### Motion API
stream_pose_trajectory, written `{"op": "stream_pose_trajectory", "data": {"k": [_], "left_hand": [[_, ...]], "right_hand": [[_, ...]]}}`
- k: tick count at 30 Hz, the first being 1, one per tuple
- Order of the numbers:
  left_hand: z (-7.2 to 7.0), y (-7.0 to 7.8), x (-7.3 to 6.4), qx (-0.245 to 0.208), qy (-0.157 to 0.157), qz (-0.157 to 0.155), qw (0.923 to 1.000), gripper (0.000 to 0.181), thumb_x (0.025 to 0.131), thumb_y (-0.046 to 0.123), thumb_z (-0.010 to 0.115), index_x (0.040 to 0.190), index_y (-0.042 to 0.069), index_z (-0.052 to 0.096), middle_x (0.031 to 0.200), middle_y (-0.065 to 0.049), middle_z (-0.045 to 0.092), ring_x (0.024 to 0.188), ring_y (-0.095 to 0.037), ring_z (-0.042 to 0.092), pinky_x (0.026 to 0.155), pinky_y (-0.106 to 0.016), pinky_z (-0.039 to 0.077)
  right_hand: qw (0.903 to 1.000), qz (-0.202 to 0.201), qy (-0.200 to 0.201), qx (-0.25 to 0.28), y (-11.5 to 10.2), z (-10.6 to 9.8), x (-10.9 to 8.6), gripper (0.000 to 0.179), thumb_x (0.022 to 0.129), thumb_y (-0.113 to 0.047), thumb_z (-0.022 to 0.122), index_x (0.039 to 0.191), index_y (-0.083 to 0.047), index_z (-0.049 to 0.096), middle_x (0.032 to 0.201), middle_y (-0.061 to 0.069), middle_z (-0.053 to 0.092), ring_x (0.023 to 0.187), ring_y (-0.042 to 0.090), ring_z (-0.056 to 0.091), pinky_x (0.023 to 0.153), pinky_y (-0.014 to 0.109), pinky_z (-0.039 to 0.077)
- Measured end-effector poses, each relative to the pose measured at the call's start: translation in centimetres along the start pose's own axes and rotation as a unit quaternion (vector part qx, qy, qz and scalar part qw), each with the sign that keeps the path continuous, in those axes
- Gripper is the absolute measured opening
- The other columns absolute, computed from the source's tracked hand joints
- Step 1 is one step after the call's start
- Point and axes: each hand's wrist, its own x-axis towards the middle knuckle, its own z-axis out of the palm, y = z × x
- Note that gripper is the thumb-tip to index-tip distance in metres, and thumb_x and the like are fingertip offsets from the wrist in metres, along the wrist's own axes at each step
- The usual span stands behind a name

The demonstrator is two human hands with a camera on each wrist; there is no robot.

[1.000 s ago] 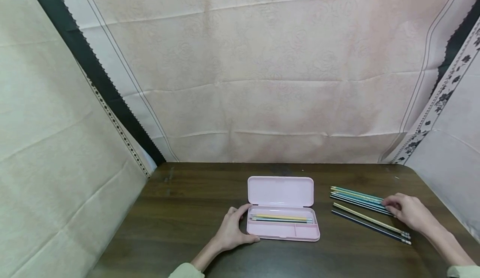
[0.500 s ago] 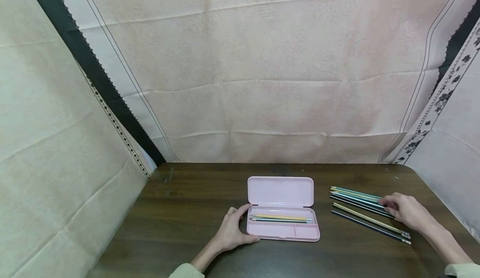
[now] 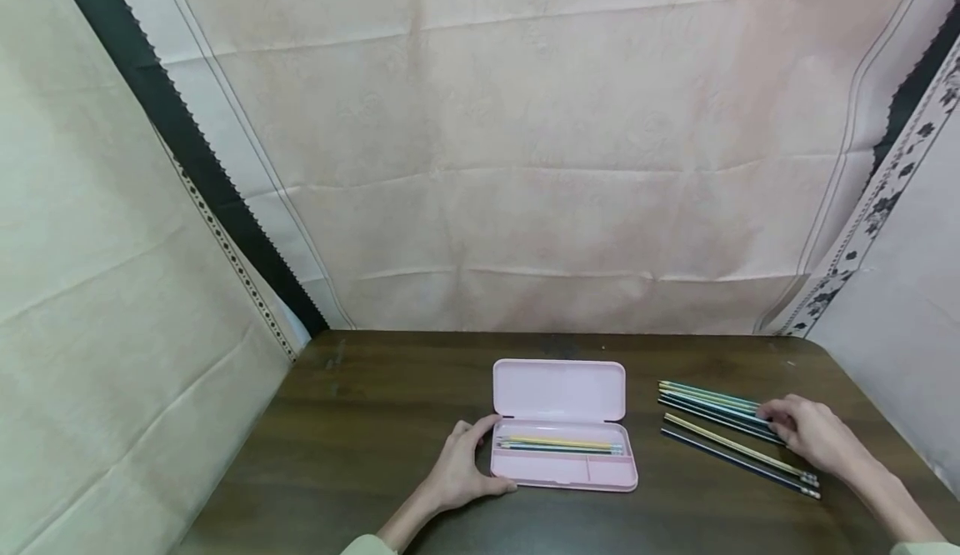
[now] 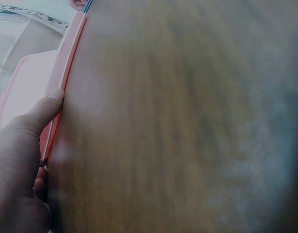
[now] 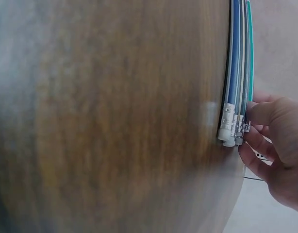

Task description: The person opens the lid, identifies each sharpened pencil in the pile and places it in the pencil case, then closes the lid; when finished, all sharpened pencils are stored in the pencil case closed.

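Observation:
An open pink pencil case [image 3: 558, 390] stands on the table with its lid tipped back. Several pencils [image 3: 558, 445] lie in its long rear compartment. My left hand [image 3: 461, 467] holds the left end of the case, thumb at the front corner and fingers behind; the left wrist view shows the thumb [image 4: 49, 104] against its edge. To the right, my right hand [image 3: 813, 434] pinches at the eraser ends of a group of green, blue and dark pencils [image 3: 708, 405]. Exactly which pencil is between the fingertips is hidden. White eraser ends [image 5: 229, 126] show beside the thumb in the right wrist view.
A yellowish pencil [image 3: 738, 449] and a dark pencil [image 3: 727, 457] lie slanted in front of that group. The dark wooden table [image 3: 360, 422] ends at a pale cloth [image 3: 540, 205] hung behind it. More cloth hangs at both sides.
My right hand has shifted slightly left along the pencils, and the pencils under it have moved a little. The left hand stays on the case. The head view has tipped slightly up.

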Motion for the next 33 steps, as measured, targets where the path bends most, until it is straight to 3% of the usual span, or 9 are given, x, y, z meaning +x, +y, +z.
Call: {"op": "stream_pose_trajectory", "data": {"k": [9, 16, 20, 29, 33], "left_hand": [[0.0, -0.2, -0.1, 0.011, 0.014, 0.023, 0.9996, 0.091, 0.064, 0.042, 0.094, 0.141, 0.014, 0.053, 0.098, 0.0, 0.048, 0.09, -0.016, 0.044, 0.071, -0.03, 0.042], [0.1, -0.2, -0.1, 0.018, 0.027, 0.039, 0.9987, 0.09, 0.063, 0.041, 0.095, 0.139, 0.012, 0.055, 0.097, 0.002, 0.049, 0.089, -0.014, 0.044, 0.072, -0.03, 0.042], [0.1, -0.2, 0.0, 0.016, 0.021, 0.033, 0.9991, 0.091, 0.064, 0.043, 0.094, 0.14, 0.014, 0.054, 0.098, 0.003, 0.049, 0.091, -0.013, 0.044, 0.072, -0.03, 0.042], [-0.1, 0.0, 0.3, 0.019, 0.015, 0.019, 0.9995, 0.09, 0.064, 0.044, 0.094, 0.14, 0.016, 0.054, 0.1, 0.001, 0.05, 0.093, -0.016, 0.045, 0.074, -0.032, 0.043], [0.0, 0.0, 0.0, 0.013, 0.005, 0.004, 0.9999, 0.092, 0.064, 0.045, 0.093, 0.141, 0.016, 0.053, 0.101, 0.002, 0.049, 0.094, -0.016, 0.045, 0.074, -0.032, 0.043]], "right_hand": [[0.9971, -0.045, 0.06, -0.002, -0.5, 0.1, -0.6, 0.032, 0.067, 0.01, 0.079, 0.087, -0.014, 0.072, 0.075, -0.019, 0.049, 0.066, -0.003, 0.042, 0.054, 0.029, 0.039], [0.9968, -0.053, 0.058, 0.012, -2.0, -0.6, -0.4, 0.033, 0.068, 0.01, 0.081, 0.088, -0.014, 0.072, 0.078, -0.017, 0.052, 0.068, -0.003, 0.044, 0.054, 0.028, 0.04], [0.9961, -0.065, 0.056, 0.022, -3.2, -1.0, -0.1, 0.033, 0.068, 0.01, 0.082, 0.09, -0.013, 0.073, 0.079, -0.014, 0.055, 0.068, -0.004, 0.045, 0.054, 0.027, 0.041], [0.9833, -0.133, 0.104, 0.067, -5.5, -1.4, 0.7, 0.041, 0.064, 0.017, 0.081, 0.091, -0.012, 0.072, 0.081, -0.013, 0.058, 0.069, -0.004, 0.048, 0.057, 0.016, 0.037], [0.9786, -0.153, 0.094, 0.1, -6.4, -1.3, 0.5, 0.024, 0.079, 0.006, 0.08, 0.094, -0.011, 0.071, 0.083, -0.011, 0.059, 0.069, -0.003, 0.049, 0.057, 0.015, 0.038]]}}
